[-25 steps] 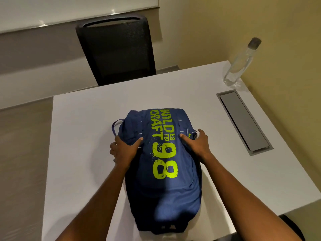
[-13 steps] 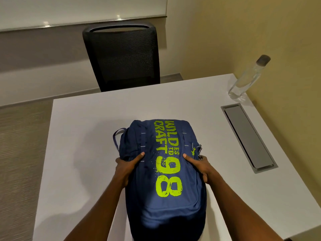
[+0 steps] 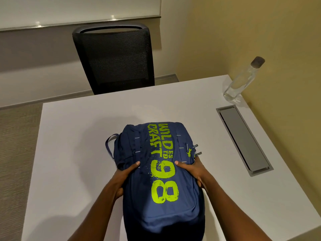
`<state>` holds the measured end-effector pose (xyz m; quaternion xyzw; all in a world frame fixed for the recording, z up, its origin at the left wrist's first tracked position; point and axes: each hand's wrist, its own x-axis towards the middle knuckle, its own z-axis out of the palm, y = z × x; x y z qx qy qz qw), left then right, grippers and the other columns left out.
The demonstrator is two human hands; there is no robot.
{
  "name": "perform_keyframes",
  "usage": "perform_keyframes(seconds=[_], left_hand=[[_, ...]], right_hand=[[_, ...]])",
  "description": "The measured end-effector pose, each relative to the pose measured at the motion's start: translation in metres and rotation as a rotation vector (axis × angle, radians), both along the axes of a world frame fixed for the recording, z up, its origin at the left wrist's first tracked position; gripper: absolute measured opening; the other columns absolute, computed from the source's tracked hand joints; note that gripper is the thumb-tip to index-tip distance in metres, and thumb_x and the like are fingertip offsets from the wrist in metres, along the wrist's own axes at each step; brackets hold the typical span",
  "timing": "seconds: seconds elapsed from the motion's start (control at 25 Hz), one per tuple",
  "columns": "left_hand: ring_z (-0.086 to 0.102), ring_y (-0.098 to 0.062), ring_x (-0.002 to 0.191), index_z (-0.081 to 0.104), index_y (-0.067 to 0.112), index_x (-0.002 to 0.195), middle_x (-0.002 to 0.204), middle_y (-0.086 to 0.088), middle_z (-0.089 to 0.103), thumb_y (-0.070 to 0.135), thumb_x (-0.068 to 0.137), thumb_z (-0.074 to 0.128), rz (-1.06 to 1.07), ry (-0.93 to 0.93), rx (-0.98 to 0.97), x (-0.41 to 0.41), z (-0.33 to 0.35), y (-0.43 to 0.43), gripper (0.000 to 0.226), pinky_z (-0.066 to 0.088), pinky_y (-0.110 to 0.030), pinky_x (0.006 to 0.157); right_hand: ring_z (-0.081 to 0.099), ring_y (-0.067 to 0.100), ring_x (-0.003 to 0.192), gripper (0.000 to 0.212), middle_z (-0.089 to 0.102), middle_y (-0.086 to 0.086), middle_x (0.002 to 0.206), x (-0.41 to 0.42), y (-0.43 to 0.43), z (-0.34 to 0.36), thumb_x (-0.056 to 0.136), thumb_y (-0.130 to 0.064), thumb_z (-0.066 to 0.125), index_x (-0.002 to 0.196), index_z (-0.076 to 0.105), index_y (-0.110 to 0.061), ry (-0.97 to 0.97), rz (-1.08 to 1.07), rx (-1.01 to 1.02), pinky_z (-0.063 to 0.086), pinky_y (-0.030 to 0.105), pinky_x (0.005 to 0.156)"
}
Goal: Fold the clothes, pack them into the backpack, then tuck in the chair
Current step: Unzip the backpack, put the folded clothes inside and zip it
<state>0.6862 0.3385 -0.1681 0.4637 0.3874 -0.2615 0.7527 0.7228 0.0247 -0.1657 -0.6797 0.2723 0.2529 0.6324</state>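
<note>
- Head view: our left hand point(image 3: 124, 173) and right hand point(image 3: 195, 169) clasp the backpack point(image 3: 161, 214) by its flanks, thumbs on top, fingers curled round.
- We judge an even two-sided grip best, since the soft, bulging blue fabric may sag.
- It lies flat on the smooth white tabletop point(image 3: 78, 136); the black mesh chair point(image 3: 116, 58) stands beyond.

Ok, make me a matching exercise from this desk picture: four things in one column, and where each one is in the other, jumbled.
Things:
1 backpack
2 chair
3 bottle
4 metal hatch

Places:
A near the far right corner of the table, by the wall
B lying flat, gripped at its sides by the left hand and right hand
C set into the tabletop along the right side
D beyond the table's far edge

Pairs: 1-B, 2-D, 3-A, 4-C
</note>
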Motion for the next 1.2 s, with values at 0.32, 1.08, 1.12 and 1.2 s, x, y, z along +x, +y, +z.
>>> perform_keyframes(seconds=[0.32,1.08,1.12,1.2], left_hand=[[0.074,-0.032,0.109,0.055,0.023,0.143,0.129,-0.008,0.073,0.028,0.059,0.102,0.167,-0.166,0.043,0.005,0.006,-0.076,0.096,0.061,-0.055,0.090],[0.066,-0.014,0.104,0.043,0.029,0.139,0.120,0.008,0.063,0.021,0.073,0.094,0.146,-0.223,0.022,0.108,0.021,-0.385,0.084,0.056,-0.040,0.099],[0.066,-0.017,0.107,0.042,0.028,0.141,0.122,0.006,0.063,0.020,0.075,0.093,0.141,-0.210,0.031,0.110,0.019,-0.395,0.084,0.055,-0.041,0.101],[0.066,-0.021,0.112,0.042,0.025,0.145,0.128,0.003,0.063,0.021,0.075,0.093,0.124,-0.176,0.028,0.113,0.012,-0.410,0.086,0.056,-0.042,0.101]], right_hand=[[0.070,0.020,0.113,0.102,0.069,-0.001,0.131,0.018,-0.048,0.028,0.051,-0.034,0.102,0.140,0.053,-0.024,-0.215,0.034,-0.145,0.058,0.051,0.098],[0.058,0.018,0.119,0.090,0.057,-0.005,0.132,0.109,-0.337,0.082,0.072,-0.013,0.093,0.148,0.045,-0.014,-0.262,0.015,-0.356,0.044,0.029,0.093],[0.059,0.021,0.123,0.086,0.058,-0.004,0.131,0.114,-0.349,0.072,0.075,-0.009,0.091,0.148,0.045,-0.014,-0.255,0.031,-0.401,0.044,0.029,0.095],[0.060,0.030,0.128,0.088,0.062,0.002,0.137,0.122,-0.366,0.056,0.073,-0.015,0.093,0.148,0.047,-0.014,-0.243,0.069,-0.489,0.046,0.034,0.100]])
